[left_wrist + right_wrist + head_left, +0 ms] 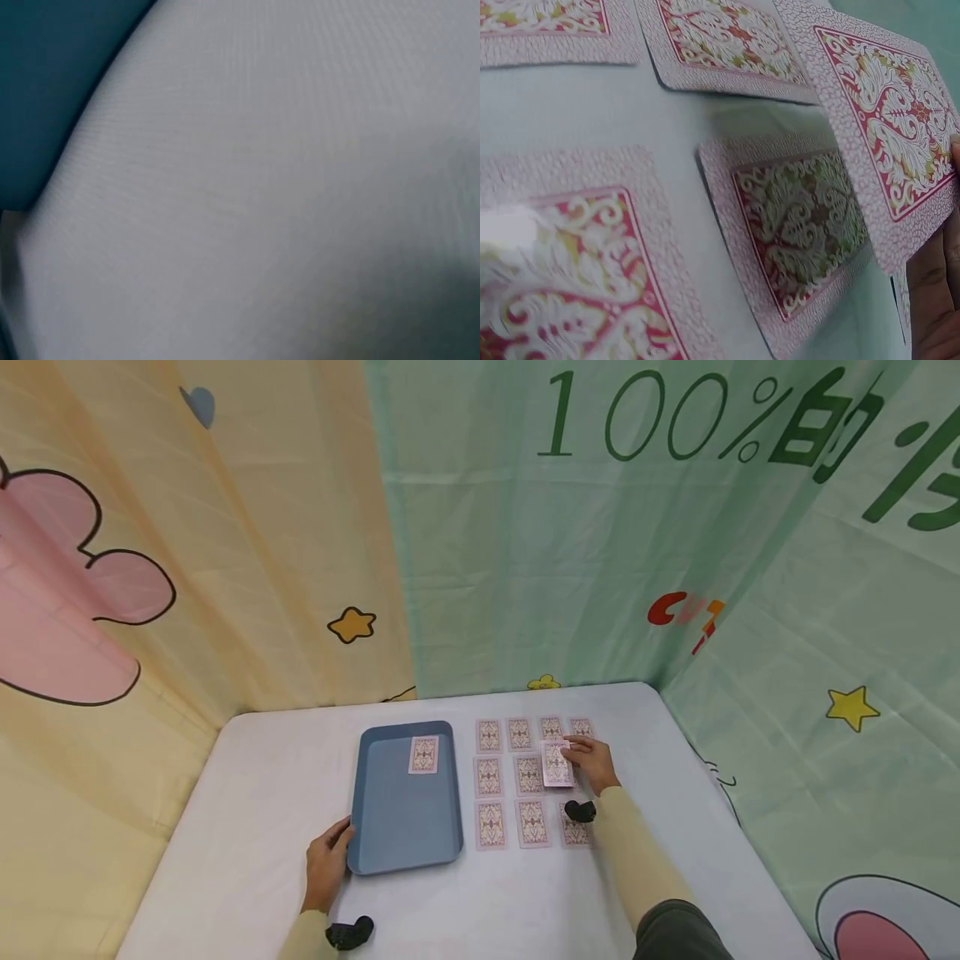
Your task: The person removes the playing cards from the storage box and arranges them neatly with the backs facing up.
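Note:
My right hand (592, 762) pinches a playing card (557, 764) with a red and white patterned back. In the right wrist view that card (892, 120) is tilted and raised over other cards lying back up, with fingers (934, 292) at its right edge. My left hand (327, 864) holds the left rim of a blue tray (405, 827), near its lower corner. One card (423, 754) lies back up inside the tray, towards the far right. The left wrist view shows the tray's dark blue edge (52, 90) and little of the hand.
Several cards lie back up in three rows right of the tray, including one at the near left (491, 825). My right forearm and black wrist strap (580, 812) partly cover some. The white tablecloth (247, 827) reaches printed curtains (487, 568) behind and beside it.

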`<state>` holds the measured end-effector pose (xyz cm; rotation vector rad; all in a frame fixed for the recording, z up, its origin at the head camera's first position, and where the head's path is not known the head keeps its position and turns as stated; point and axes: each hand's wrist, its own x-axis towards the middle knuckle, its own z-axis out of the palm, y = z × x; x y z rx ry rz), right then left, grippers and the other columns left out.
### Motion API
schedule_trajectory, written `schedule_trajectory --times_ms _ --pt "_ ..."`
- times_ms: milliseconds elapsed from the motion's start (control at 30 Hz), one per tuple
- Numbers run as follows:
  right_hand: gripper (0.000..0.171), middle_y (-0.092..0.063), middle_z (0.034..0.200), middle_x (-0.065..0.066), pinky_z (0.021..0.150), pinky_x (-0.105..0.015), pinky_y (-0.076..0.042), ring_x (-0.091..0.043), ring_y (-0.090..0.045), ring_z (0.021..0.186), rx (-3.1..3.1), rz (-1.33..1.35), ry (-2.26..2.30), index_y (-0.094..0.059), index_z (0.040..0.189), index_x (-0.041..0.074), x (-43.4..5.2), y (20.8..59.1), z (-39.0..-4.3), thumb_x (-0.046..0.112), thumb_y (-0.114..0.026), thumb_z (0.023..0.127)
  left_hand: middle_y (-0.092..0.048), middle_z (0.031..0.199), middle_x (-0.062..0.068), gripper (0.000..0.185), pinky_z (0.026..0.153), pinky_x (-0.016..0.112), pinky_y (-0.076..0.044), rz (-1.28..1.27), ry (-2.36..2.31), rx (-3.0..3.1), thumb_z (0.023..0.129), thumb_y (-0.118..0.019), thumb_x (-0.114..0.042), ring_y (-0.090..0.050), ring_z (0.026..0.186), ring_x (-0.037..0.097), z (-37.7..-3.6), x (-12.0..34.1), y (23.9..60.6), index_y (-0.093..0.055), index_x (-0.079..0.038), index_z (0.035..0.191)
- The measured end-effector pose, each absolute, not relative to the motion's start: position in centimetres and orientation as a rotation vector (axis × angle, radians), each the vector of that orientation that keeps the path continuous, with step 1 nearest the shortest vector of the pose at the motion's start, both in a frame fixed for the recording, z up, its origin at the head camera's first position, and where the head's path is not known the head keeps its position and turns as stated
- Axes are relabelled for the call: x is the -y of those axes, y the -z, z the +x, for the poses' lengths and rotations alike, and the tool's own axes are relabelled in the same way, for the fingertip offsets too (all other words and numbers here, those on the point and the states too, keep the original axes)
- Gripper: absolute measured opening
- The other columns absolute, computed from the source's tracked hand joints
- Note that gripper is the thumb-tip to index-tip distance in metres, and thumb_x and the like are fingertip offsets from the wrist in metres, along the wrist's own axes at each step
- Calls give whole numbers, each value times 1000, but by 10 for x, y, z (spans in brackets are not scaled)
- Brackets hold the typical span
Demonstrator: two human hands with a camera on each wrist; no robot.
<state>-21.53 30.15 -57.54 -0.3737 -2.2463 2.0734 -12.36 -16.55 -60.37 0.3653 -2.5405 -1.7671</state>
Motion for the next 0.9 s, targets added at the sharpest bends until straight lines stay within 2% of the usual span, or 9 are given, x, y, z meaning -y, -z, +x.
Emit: schedule_trajectory --times_ms 233,633,900 --pt "40 -62 94 -4 72 -18 -53 -4 -59 79 2272 -513 -1978 -59 128 -5 -326 573 -218 5 -68 89 -52 134 29 40 105 47 -38 372 1761 2531 101 -49 -15 -45 129 40 -122 165 602 -52 9 133" --pt "38 -59 114 -19 73 -17 -48 -19 -56 95 2384 -667 -1846 -59 129 -3 -357 583 -212 8 -63 92 -53 133 28 39 104 48 -40 383 1737 2530 101 -50 -15 -46 128 40 -125 163 606 -53 9 132" --pt "35 -61 119 -23 67 -20 -50 -20 -60 91 2440 -742 -1776 -60 126 -3 -363 588 -207 9 -62 93 -55 131 27 40 102 48 -41 383 1724 2544 100 -50 -16 -48 126 38 -127 165 607 -53 8 132"
